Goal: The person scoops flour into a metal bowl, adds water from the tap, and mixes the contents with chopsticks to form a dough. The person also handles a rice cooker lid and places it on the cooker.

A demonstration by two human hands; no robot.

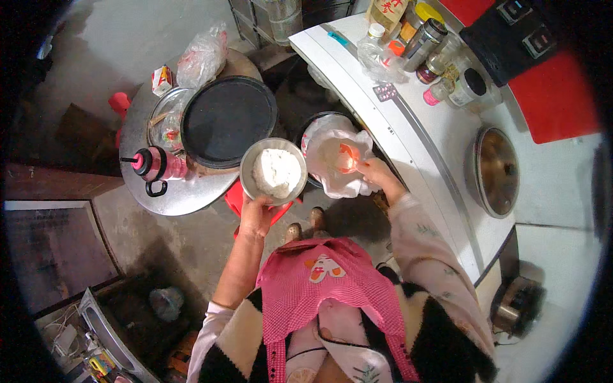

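My left hand (257,213) grips the near rim of a round metal bowl (245,173) that holds a heap of white powder (280,173). To its right, my right hand (378,174) is closed on the handle of an orange plastic scoop (348,158). The scoop is inside an open white bag (335,184), which stands in a dark round container (313,181). How much the scoop holds is hard to tell.
A round metal table (158,203) at the left bears a large black round pan (230,122), a pink bottle (165,165) and plastic bags (203,57). On the white counter (431,177) at the right are jars (426,43) and a lidded metal pot (495,172). A red stool (234,196) stands below the bowl.
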